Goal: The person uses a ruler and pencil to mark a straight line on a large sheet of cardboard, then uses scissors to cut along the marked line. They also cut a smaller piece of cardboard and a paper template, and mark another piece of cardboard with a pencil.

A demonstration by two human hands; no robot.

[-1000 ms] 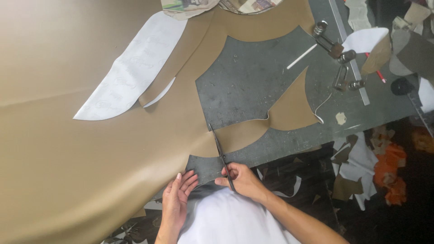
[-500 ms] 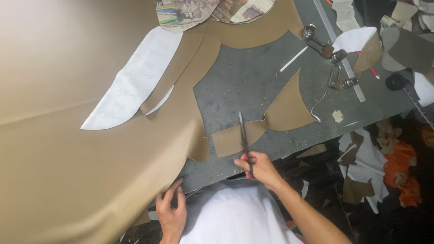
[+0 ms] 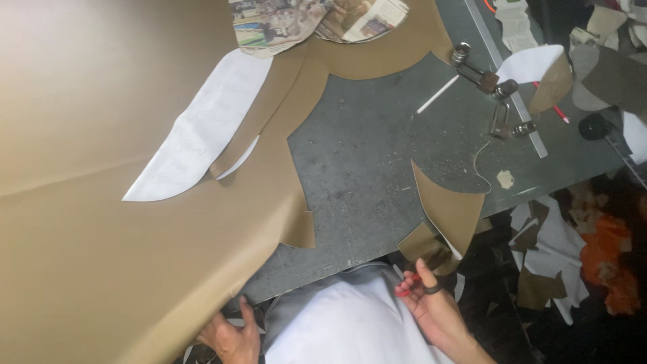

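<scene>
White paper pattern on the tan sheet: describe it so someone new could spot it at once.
Start from the big tan sheet covering the left of the grey table. Near its cut inner edge lies the white paper pattern, a long curved, crescent-like piece. It is the only white shape lying on the tan.

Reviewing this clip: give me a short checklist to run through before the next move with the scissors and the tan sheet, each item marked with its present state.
1. Right hand grips the red-handled scissors: ok.
2. Scissor blades visible and closed: cannot tell, hidden behind the cut-off tan scrap.
3. Left hand holds the edge of the tan sheet at the table's near side: ok.
4. Left hand well apart from the scissors: ok.
5. White paper pattern lies flat on the sheet: ok.
6. Scrap fully off the work: not ok, it hangs at the edge of the grey table.
</scene>
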